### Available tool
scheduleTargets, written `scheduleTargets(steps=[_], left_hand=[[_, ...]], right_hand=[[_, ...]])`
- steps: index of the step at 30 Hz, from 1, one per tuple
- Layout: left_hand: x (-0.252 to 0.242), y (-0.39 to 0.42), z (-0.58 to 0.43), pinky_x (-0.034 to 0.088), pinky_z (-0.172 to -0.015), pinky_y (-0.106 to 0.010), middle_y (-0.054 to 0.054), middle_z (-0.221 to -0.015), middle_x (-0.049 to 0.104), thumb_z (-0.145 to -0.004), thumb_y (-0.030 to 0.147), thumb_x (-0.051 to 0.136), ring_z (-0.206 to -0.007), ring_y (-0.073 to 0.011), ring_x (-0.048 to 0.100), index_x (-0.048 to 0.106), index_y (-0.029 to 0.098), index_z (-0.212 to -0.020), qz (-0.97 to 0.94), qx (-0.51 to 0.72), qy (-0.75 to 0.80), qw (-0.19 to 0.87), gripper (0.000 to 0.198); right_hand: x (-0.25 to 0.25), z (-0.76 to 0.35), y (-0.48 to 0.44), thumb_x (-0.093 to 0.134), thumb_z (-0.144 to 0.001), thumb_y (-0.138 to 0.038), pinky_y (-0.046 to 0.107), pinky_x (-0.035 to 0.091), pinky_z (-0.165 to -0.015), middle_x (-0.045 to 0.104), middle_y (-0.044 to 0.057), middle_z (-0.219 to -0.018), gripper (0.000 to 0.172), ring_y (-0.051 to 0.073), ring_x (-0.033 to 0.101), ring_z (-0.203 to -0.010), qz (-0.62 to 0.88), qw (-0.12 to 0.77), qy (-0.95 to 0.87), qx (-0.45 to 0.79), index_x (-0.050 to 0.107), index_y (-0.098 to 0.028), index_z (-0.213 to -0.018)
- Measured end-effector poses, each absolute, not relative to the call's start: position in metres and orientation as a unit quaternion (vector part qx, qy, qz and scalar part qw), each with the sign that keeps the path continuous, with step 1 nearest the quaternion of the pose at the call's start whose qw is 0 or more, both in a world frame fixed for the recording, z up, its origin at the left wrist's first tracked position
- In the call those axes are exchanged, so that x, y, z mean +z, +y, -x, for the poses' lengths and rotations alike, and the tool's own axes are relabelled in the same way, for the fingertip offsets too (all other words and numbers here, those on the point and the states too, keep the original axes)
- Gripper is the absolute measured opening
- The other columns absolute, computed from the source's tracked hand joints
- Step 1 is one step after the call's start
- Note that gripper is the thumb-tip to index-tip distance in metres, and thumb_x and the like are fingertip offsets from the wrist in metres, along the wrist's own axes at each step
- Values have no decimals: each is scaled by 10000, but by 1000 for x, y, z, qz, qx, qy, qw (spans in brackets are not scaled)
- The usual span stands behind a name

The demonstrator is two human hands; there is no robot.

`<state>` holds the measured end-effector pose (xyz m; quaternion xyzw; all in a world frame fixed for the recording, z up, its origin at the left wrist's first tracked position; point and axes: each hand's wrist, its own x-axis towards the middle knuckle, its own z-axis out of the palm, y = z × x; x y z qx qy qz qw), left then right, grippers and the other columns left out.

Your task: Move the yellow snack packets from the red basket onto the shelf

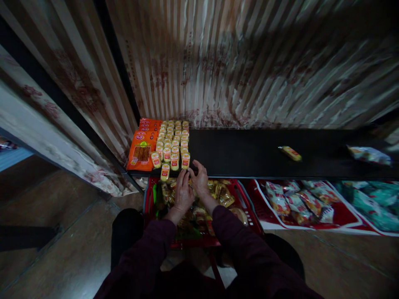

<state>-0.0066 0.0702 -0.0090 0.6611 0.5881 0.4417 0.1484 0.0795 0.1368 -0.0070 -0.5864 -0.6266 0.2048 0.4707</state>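
Small yellow-wrapped snack cakes with red-and-white labels stand in several tight columns on the left part of a black shelf. My left hand reaches up with fingers extended, its tips at the lower end of the front cake in the rightmost column. Close beside it, my right hand has its thumb and fingers curved and apart, nearest the same cake. Neither hand visibly grips it. Another cake sits at the shelf's front edge, left of my hands. Below my forearms is a red basket of wrapped snacks.
Orange snack packs lie left of the cakes, by a dark shelf post. A lone yellow packet and a pale bag lie further right. Lower right are bins with white-red bags and teal bags. Patterned curtain hangs behind.
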Motion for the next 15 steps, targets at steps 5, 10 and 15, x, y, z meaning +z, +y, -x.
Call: scheduleTargets(steps=[5, 10, 15], left_hand=[[-27, 46, 7, 353, -1112, -399, -142, -1338, 519, -733, -5, 411, -1300, -199, 433, 564, 119, -1216, -646, 417, 614, 177, 521], [-52, 11, 15, 396, -1060, -361, -170, -1284, 565, -731, 5, 455, -1235, -221, 504, 645, 101, -1086, -608, 282, 696, 259, 413], [-72, -14, 29, 443, -972, -325, -139, -1093, 683, -714, 12, 490, -1079, -225, 612, 696, 139, -974, -567, 107, 722, 383, 354]], right_hand=[[-30, -89, 90, 511, -857, -334, 399, 454, -949, 642, 121, -1115, 395, 213, 586, -1025, 593, 491, -599, 220, 537, -155, -1207], [-71, -92, 38, 484, -832, -211, 360, 493, -898, 665, 105, -1077, 287, 203, 625, -981, 626, 388, -615, 280, 605, -171, -1090], [-99, -92, 5, 518, -777, -118, 334, 508, -870, 708, 87, -1001, 269, 205, 662, -912, 651, 240, -651, 307, 666, -193, -989]])
